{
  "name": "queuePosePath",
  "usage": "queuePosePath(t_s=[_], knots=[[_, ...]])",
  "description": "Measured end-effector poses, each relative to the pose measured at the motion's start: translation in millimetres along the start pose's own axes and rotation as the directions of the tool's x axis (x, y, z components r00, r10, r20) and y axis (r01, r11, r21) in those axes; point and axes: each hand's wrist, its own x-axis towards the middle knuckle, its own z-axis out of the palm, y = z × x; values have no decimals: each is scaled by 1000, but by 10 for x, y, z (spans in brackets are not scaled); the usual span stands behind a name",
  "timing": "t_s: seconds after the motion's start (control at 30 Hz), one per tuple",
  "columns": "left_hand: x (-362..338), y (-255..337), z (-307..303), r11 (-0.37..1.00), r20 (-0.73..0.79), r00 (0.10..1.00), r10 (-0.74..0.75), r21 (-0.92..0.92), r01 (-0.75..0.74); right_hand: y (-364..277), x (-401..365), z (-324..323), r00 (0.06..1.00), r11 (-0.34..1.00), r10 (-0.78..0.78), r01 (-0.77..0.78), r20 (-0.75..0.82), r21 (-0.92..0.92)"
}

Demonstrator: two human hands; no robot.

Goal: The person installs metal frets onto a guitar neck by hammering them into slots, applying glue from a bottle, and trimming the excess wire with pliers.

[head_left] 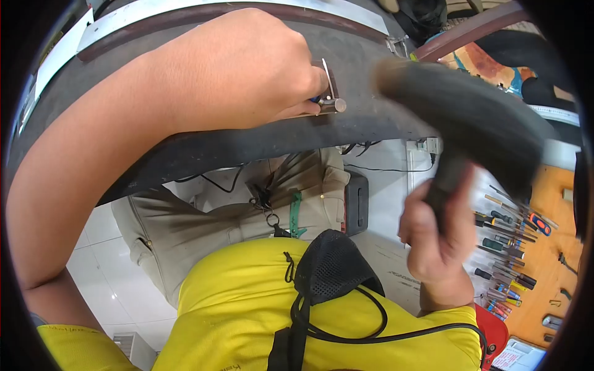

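Observation:
My left hand rests over the dark work surface, its fingers closed on a short metal rod whose round flat end sticks out to the right. A bit of blue shows between the fingertips, and most of the rod is hidden by the hand. Around the fingertips lies a small brown piece with a bright thin metal edge. My right hand is wrapped round the handle of a hammer. Its dark, motion-smeared head is raised in the air to the right of the rod, apart from it.
A dark workbench curves in front of me, with a long pale metal strip along its far side. Several screwdrivers and files lie on an orange board at right. A black cable runs below the bench.

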Motion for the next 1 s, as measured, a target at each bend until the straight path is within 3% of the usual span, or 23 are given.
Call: queuePosePath(t_s=[0.07, 0.1, 0.13, 0.2, 0.27, 0.33, 0.37, 0.4, 0.47, 0.53, 0.6, 0.67, 0.73, 0.83, 0.93, 1.0], knots=[[31, 13, -53, 1000, 38, 999, 0, 5, 0, 76, 212, -40, 890, 911, -163, 301, 426, -281], [42, 18, -47, 1000, 36, 999, 2, -14, -2, 65, 255, -106, 863, 887, -203, 362, 463, -286], [37, 5, -28, 1000, 37, 999, 1, -32, 0, 58, 259, -103, 865, 884, -211, 367, 454, -289], [4, -32, 36, 999, -7, 1000, 18, -50, -19, 14, 183, -46, 980, 981, -86, 115, 180, -158], [-19, -85, 52, 977, -142, 984, -111, -196, 82, 20, 150, 23, 992, 994, 100, -95, -75, 62], [41, -242, 45, 959, -275, 937, -215, -240, 150, 153, 230, 69, 973, 966, 113, -60, -200, 250], [44, -314, 5, 910, -220, 908, -358, -301, 286, 243, 282, 69, 970, 962, 111, -51, -215, 268], [39, -439, 114, 876, -321, 841, -434, -369, 311, 345, 328, 57, 971, 955, 136, -76, -196, 286], [19, -558, 46, 814, -216, 801, -559, -331, 478, 573, 452, 45, 967, 937, 163, -89, -196, 337], [-28, -603, 35, 795, -100, 820, -564, -336, 506, 780, 573, 74, 984, 933, 161, -129, -71, 337], [-7, -489, 10, 821, -48, 844, -535, -263, 506, 838, 685, 173, 970, 895, 224, -167, -95, 413], [25, -436, -58, 825, 100, 849, -520, -201, 529, 955, 792, 217, 970, 843, 227, -239, 84, 483], [75, -395, -27, 826, 114, 853, -509, -215, 521, 1054, 842, 300, 967, 782, 246, -242, 72, 575], [124, -367, 4, 839, 138, 877, -460, -256, 480, 1139, 865, 230, 950, 748, 259, -313, 176, 585], [82, -407, -132, 828, 270, 846, -460, -214, 518, 1048, 923, 244, 943, 677, 289, -324, 165, 661], [73, -349, -149, 847, 250, 862, -441, -201, 492, 1044, 997, 238, 937, 636, 310, -331, 161, 698]])
